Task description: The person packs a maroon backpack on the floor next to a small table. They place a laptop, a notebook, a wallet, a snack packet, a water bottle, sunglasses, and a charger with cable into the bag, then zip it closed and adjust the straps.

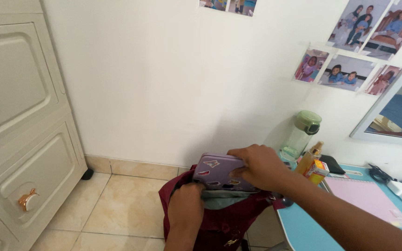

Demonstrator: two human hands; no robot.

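Two bare forearms reach in from the bottom edge toward a dark red backpack (219, 223), which is cut off at the bottom of the view. Its open mouth shows a grey lining; what lies inside is hidden.

Left hand (185, 204) rests at the bag's opening, fingers curled over the front rim and gripping the fabric; the fingertips are out of sight inside.

Right hand (259, 166) is closed around a lilac pouch (217, 172), directly above the bag's mouth. This pouch is a flat, rounded rectangle with several small stickers on its face; it could be a pencil case, though the view does not settle that. Its long axis runs roughly left to right, with the right end covered by the fingers and the lower edge dipping into the opening.

Right of the backpack stands a light blue desk (303, 232) holding a pink notebook (366, 195), an amber spray bottle (309, 159) and a green-capped water bottle (302, 135). Left of the backpack is a cream cabinet (24, 139) on tan floor tiles.
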